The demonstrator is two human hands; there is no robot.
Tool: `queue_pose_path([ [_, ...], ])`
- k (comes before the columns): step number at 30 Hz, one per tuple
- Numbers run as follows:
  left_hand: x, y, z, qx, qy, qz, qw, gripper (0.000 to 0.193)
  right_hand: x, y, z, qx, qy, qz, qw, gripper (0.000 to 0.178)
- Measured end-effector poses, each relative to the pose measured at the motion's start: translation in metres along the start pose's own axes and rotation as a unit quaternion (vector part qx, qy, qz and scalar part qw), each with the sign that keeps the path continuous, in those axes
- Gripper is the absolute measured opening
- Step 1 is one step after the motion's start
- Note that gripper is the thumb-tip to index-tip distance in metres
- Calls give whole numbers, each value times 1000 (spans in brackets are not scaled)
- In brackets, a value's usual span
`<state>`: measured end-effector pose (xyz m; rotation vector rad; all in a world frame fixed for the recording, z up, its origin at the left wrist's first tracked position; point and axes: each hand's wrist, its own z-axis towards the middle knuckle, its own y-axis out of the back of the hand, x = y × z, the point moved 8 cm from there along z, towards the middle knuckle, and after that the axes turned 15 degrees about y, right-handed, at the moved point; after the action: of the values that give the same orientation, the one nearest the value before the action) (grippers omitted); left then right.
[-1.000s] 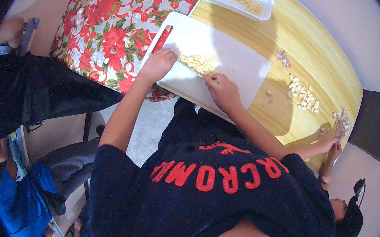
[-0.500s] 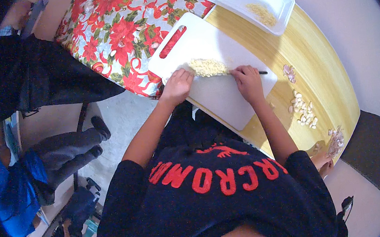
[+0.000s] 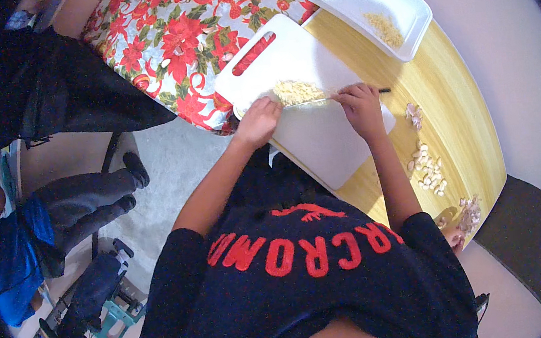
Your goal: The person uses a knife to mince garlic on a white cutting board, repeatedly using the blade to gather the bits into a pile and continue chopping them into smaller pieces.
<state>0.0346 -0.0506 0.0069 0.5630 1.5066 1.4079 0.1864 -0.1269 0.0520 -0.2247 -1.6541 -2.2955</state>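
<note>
From where I stand, the biggest thing is the wood-topped bench [image 3: 464, 102], with a white cutting board [image 3: 323, 140] lying along its near side, partly over the flowered cloth. Beyond the board sits a white tray [image 3: 349, 5] holding a little chopped stuff. Across the board lies the knife [image 3: 385, 90], worked by 2 hands: the right hand [image 3: 362, 108] has its fingers closed around it, black handle end poking out, while the left hand [image 3: 260, 122] curls at the other end; I can't tell whether those fingers pinch the tip. Against the blade's far side is a pile of chopped garlic [image 3: 298, 91], or so it looks. I'd say mincing or gathering is in hand; next calls for keeping the blade low and the left fingers clear of its edge. Smallest are the whole peeled cloves [image 3: 427, 169], off to the right.
</note>
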Motion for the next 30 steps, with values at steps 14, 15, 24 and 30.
queue_pose_path([
  [14,37,3,-12,-32,77,15,996,23,14,-18,28,13,16,13,1000,21],
  [15,29,6,-8,-57,64,11,996,23,7,-11,33,24,18,14,999,21],
  [24,18,5,3,-12,67,-1,998,20,-3,-3,40,64,17,4,998,18],
  [30,33,0,-4,-7,101,-3,995,23,-10,-27,28,35,2,19,999,21],
])
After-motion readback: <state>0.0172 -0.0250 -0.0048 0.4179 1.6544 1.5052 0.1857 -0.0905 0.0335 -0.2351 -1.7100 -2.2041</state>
